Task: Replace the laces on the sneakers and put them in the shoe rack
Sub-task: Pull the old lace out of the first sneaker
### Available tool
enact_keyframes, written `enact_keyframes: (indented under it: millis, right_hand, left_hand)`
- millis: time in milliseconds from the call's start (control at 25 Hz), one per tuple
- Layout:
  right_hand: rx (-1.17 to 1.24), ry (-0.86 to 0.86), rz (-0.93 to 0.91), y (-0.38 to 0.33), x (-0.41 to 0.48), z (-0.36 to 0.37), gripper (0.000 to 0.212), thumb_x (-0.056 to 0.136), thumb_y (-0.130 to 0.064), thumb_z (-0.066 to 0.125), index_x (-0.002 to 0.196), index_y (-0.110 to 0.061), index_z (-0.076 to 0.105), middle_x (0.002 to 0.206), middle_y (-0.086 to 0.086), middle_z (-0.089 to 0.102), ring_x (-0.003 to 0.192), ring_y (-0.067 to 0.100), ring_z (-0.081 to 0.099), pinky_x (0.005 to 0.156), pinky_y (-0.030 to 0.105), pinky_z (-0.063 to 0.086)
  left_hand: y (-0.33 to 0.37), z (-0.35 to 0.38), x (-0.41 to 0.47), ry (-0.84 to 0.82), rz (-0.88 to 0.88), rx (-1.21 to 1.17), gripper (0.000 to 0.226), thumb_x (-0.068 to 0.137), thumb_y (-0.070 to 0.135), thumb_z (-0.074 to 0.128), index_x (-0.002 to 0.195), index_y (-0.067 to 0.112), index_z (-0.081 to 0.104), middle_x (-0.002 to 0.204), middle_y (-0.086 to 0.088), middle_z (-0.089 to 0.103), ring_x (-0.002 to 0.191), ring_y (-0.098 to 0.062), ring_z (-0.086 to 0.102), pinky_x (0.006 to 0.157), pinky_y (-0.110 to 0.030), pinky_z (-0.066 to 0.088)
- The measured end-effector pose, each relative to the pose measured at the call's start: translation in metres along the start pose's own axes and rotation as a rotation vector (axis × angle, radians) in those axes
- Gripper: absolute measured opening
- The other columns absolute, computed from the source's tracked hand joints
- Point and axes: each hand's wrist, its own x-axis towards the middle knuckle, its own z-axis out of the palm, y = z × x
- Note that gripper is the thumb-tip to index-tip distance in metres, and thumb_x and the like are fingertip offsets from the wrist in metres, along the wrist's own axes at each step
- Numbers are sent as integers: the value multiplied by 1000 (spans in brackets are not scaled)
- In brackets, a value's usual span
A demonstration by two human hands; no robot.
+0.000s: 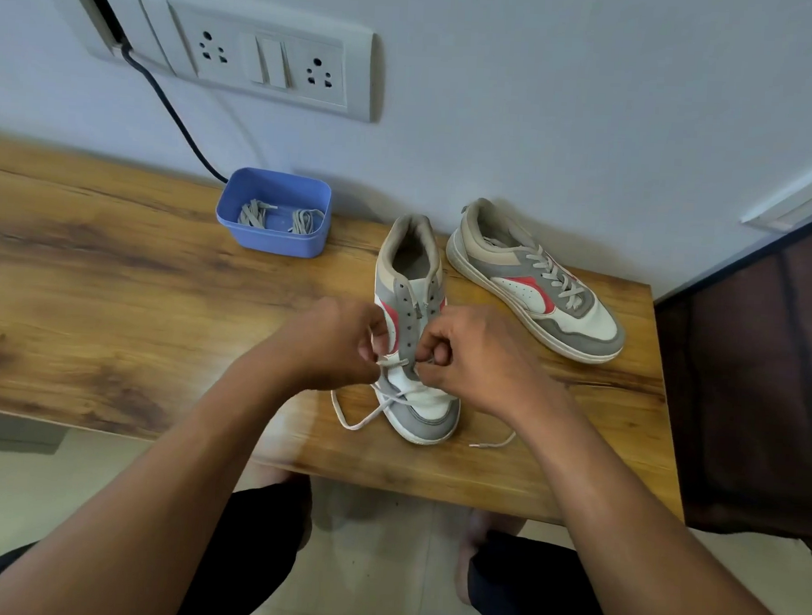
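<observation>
1. Pinches the lace (pixel 393 362) at centre frame with left hand (pixel 341 346) and right hand (pixel 469 357), at the lower eyelets of the near sneaker (pixel 429 409).
2. Right of centre: second sneaker (pixel 536 290), laced.
3. Upper centre-left: blue tub (pixel 275 244) of spare laces (pixel 256 215).

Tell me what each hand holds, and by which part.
Left hand and right hand each pinch the white lace beside the lowest eyelets of the near sneaker, one per side; its tips lie free.

Near sneaker (pixel 416 392) on desk (pixel 114 268), toe toward viewer, upper eyelets bare; pale lace (pixel 392 362) through lowest pair, ends trailing. Second sneaker (pixel 536 295) laced, to its right. Bundled laces (pixel 253 214) in blue tub (pixel 276 243).
</observation>
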Motion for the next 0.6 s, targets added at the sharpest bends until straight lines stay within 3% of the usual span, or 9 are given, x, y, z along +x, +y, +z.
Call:
enact_keyframes:
  millis: [80, 200, 320, 440, 600]
  right_hand:
    - [-10, -4, -4, 2, 0, 3, 12, 81, -28, 85, 84, -30, 74, 77, -13, 62, 69, 3, 58, 62, 26, 43]
    - [-16, 29, -30, 6, -1, 4, 11, 83, -27, 82, 88, -30, 72, 84, -12, 60, 72, 4, 58, 62, 25, 42]
    - [-112, 66, -64, 5, 0, 7, 17, 85, -31, 78, 82, -27, 63, 85, -11, 57, 73, 12, 56, 61, 30, 40]
    - [-148, 42, -109, 4, -1, 6, 19, 86, -34, 74, 79, -27, 57, 85, -10, 54, 72, 13, 52, 59, 29, 35]
    - [132, 36, -71, 23, -8, -4, 12, 78, -20, 79, 79, -22, 68, 82, -9, 59, 70, 11, 60, 62, 39, 55]
  left_hand:
    - [1, -1, -2, 86, 101, -63, 21, 77, 14, 71, 89, 30, 66, 79, 13, 70, 73, 0, 63, 73, -37, 58]
    - [7, 3, 2, 246, 236, -88, 24, 85, 14, 62, 99, 33, 64, 83, 14, 69, 70, -5, 62, 68, -36, 56]
    - [6, 13, 8, 222, 288, -28, 33, 89, 19, 63, 117, 35, 64, 86, 11, 68, 76, -9, 63, 70, -36, 56]
    - [3, 20, 13, 233, 272, 37, 31, 90, 21, 69, 118, 33, 63, 89, 9, 66, 82, -14, 63, 71, -40, 56]
    - [5, 18, 17, 253, 245, 4, 24, 90, 16, 71, 106, 33, 65, 83, 15, 60, 82, -12, 61, 64, -30, 49]
